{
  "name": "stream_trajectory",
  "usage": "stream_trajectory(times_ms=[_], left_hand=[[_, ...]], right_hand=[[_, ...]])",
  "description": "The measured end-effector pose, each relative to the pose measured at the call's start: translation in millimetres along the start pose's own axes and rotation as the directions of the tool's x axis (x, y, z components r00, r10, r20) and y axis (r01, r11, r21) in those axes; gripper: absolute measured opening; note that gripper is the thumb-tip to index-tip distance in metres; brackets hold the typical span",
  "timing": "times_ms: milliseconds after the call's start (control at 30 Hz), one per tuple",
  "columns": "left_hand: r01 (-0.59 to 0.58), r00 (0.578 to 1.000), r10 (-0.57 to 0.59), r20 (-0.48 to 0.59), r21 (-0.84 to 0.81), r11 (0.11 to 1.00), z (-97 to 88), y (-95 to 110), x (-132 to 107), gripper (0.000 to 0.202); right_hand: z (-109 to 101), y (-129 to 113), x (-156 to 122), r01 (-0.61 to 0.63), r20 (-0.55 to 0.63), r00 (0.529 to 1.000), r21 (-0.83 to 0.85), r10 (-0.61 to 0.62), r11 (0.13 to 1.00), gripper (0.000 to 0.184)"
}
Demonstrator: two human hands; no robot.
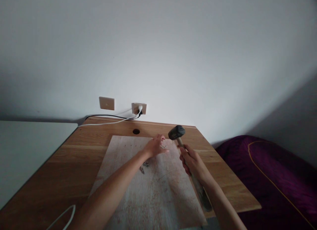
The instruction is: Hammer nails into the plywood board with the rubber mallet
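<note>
Faced a plain pale wall (173,58) with two wall plates (107,103) low on it, and with a white plug (140,107) and a black plug (139,113) in the right-hand one. Worked at a wooden table (230,177), with a white cable (106,123) and a black cable (109,115) near its far edge. Had a purple, yellow-piped bulk (257,170) to the right and a white surface (32,147) to the left.

Leaned over a pale, scuffed board (153,197) lying flat on the table. Clasped a black-headed mallet (176,132) in the right hand (194,162), fingers closed around its handle, head near the board's far right corner. Held the left hand (154,147) at the far part of the board, with a small, slender, nail-like piece (162,146) at the fingers; could not tell whether pinched or merely touched. Saw loose nails (145,164) heaped on the board just beside the left forearm, and a row of small dark points (131,145) left of that hand.
</note>
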State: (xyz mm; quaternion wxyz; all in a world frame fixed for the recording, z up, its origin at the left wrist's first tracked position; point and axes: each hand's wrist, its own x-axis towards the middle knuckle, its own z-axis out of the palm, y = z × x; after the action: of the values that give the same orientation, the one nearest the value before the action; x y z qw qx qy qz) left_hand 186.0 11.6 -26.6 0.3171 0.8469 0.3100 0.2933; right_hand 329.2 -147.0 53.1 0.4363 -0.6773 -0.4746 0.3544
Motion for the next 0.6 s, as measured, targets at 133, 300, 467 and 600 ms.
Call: stream_trajectory(times_ms=[133, 300, 467, 600], left_hand=[[0.017, 1.0, -0.017, 0.008, 0.027, 0.999, -2.0, 2.3, -1.2, 0.055], [-0.046, 0.998, 0.042, 0.051, 0.08, 0.996, -8.2, 5.6, -4.1, 0.039], [-0.091, 0.995, 0.088, 0.056, 0.064, 0.994, -8.5, 3.8, -4.2, 0.012], [-0.122, 0.992, 0.12, 0.045, 0.044, 0.992, -8.0, 2.1, -3.9, 0.016]], right_hand=[[4.8, 4.8, 1.7, -0.038, 0.078, 0.996, -0.055, 0.042, 0.998, 0.046], [8.4, 23.5, 4.4, -0.083, 0.065, 0.994, -0.084, 0.088, 0.993, 0.046], [0.1, 26.6, 1.7, -0.054, -0.01, 0.999, -0.011, 0.053, 0.999, 0.048], [-0.8, 26.4, -0.3, -0.096, 0.001, 0.995, -0.027, 0.096, 0.995, 0.049]])
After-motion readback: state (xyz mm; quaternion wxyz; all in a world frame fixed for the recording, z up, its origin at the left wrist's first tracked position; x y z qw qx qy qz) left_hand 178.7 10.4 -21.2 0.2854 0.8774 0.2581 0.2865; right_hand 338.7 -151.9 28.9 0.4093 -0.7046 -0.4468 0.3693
